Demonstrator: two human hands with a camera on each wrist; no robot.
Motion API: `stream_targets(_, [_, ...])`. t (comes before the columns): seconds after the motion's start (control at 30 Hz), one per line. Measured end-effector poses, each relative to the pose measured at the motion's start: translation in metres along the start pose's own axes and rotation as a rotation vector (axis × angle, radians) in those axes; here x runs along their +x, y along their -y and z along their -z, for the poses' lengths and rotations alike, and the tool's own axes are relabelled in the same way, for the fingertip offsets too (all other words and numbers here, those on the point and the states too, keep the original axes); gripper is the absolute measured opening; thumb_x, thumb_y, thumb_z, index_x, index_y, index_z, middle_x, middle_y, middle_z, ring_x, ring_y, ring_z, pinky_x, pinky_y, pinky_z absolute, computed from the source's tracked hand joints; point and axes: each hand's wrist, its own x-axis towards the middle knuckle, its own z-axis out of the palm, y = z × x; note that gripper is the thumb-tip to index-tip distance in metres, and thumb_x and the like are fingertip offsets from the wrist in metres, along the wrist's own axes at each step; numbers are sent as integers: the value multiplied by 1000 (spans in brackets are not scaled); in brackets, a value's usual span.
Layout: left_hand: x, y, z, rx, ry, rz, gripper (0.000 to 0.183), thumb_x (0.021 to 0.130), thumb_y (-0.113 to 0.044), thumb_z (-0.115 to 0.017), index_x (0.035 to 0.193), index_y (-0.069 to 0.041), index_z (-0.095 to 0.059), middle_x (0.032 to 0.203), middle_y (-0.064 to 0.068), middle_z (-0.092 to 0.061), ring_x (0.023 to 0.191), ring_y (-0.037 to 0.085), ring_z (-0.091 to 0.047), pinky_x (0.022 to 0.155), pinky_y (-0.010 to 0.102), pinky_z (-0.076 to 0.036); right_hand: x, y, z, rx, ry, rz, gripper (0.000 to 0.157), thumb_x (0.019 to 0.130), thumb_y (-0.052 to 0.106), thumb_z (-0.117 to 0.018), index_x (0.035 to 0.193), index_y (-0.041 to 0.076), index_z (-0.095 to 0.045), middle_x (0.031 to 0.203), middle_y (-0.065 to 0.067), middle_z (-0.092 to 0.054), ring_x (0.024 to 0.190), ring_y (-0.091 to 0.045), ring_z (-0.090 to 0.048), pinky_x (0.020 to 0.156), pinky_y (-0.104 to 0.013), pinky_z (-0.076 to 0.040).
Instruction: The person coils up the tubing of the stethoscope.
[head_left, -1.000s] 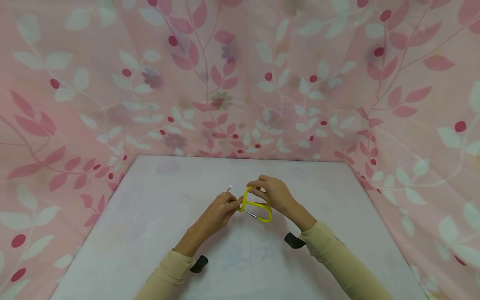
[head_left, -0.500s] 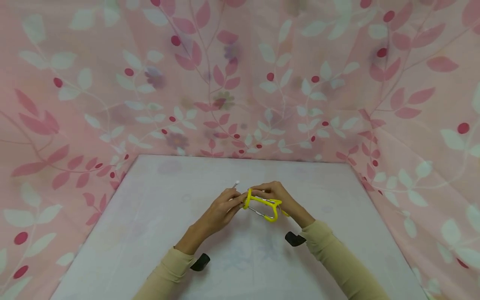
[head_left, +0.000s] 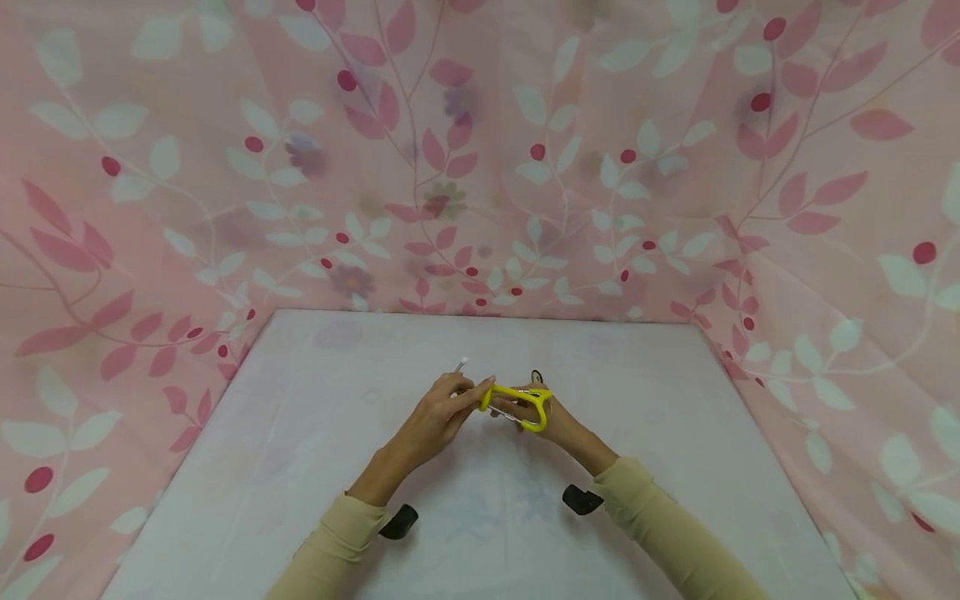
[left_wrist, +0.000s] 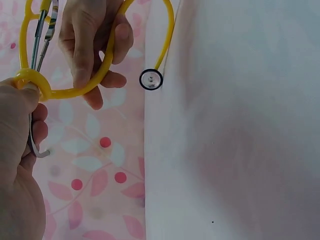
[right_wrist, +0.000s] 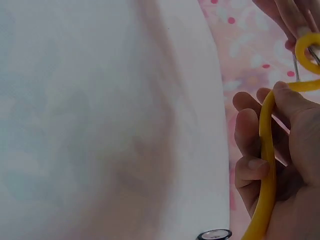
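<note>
A stethoscope with yellow tubing (head_left: 542,410) is held up between both hands over the table. My left hand (head_left: 435,418) pinches its metal ear tubes where a small ring of tubing (left_wrist: 35,80) wraps round them. One pale ear tip (head_left: 464,361) sticks out beyond the left fingers; in the left wrist view, a curved metal end (left_wrist: 42,153) shows below them. My right hand (head_left: 557,423) holds the tubing, its fingers curled round it in the right wrist view. The dark-rimmed round chest piece (left_wrist: 151,79) hangs free from the tubing's end.
A white-covered table (head_left: 300,400) lies under the hands. Pink leaf-patterned cloth (head_left: 480,167) stands behind it and at both sides. A dark wrist-worn device (head_left: 400,522) juts below the left cuff, another dark device (head_left: 582,500) below the right.
My right hand has moved from the top of a wide tubing loop to lower down along it. The loop has shrunk to a ring at the left fingers, and the chest piece has come into view.
</note>
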Motion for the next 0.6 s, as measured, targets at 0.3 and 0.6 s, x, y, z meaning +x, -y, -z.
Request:
stream_targets(0.3, [-5,10,-4,56,-28,99,60,90,-8,-68,145,-24,-50,99,4,-62,98,18,-53,98,40,-50,-10,1,-21,-65,7,-38,27,101,17,-55,120,2,-65,87,-18,-72,58,-32,-59,53,-21,-49])
stream_targets(0.6, [-7,13,-9,95,-71,149,55,91,-7,-68,142,-22,-54,98,7,-61,95,21,-55,85,36,-51,-22,13,-34,-279,6,-48,33,99,12,-57,131,3,-60,80,-5,-68,67,-7,-59,64,-18,-49])
